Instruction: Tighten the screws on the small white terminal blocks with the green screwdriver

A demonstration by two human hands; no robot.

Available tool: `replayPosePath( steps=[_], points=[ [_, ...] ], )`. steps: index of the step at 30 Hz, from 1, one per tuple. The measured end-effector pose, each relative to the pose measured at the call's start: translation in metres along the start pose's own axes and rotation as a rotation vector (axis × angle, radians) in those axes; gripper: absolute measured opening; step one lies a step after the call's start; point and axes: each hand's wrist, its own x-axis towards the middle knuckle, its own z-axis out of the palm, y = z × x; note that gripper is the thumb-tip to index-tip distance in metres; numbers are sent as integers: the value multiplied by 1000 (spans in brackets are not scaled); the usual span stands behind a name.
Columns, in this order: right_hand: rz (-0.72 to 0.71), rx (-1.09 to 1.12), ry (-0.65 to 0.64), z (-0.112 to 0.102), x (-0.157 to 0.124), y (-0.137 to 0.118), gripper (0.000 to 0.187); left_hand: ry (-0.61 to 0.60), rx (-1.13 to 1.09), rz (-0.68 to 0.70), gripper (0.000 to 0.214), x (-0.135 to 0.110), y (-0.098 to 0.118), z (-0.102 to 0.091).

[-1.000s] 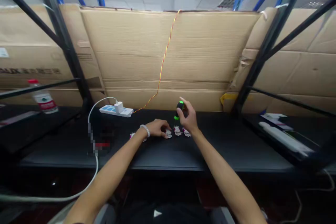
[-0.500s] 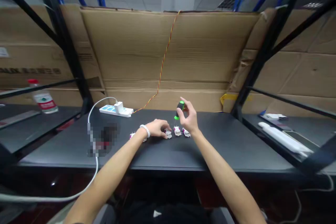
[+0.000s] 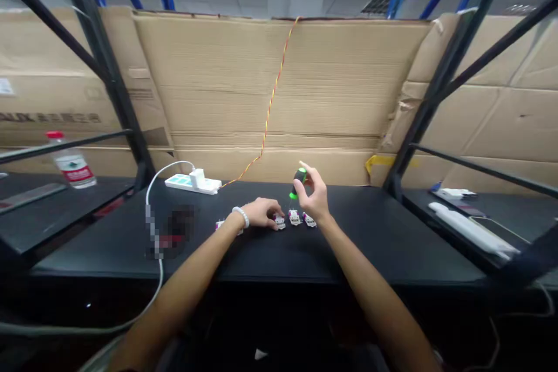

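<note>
My right hand (image 3: 315,195) is closed around the green and black handle of a small screwdriver (image 3: 299,179). The screwdriver stands nearly upright, its thin shaft pointing down at a small white part with magenta bits (image 3: 294,218); whether the tip touches is too small to tell. My left hand (image 3: 263,212), with a white beaded bracelet (image 3: 241,217) at its wrist, has its fingertips closed on a similar white part (image 3: 279,221) lying on the black table. Another white part (image 3: 309,220) lies just right of the screwdriver. More of them (image 3: 219,225) are partly hidden by my left wrist.
A white power strip (image 3: 183,182) with a plugged-in adapter stands at the back left, its white cable (image 3: 150,186) running over the table's front edge. Cardboard (image 3: 218,81) walls the back. Black rack posts (image 3: 429,107) flank the table. A water bottle (image 3: 75,167) stands beyond the left post.
</note>
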Motion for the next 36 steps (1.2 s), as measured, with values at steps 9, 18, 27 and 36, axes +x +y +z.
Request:
replayPosePath(
  steps=[9, 18, 27, 36],
  points=[
    [-5, -4, 2, -1, 0, -1, 48, 1, -13, -2, 43, 0, 0, 1],
    [-15, 4, 15, -2, 0, -1, 48, 3, -10, 5, 42, -1, 3, -1],
    [-25, 17, 7, -1, 0, 1, 47, -7, 9, -12, 42, -1, 4, -1],
    [-65, 141, -63, 2, -4, 7, 45, 0, 7, -5, 41, -2, 8, -3]
  ],
)
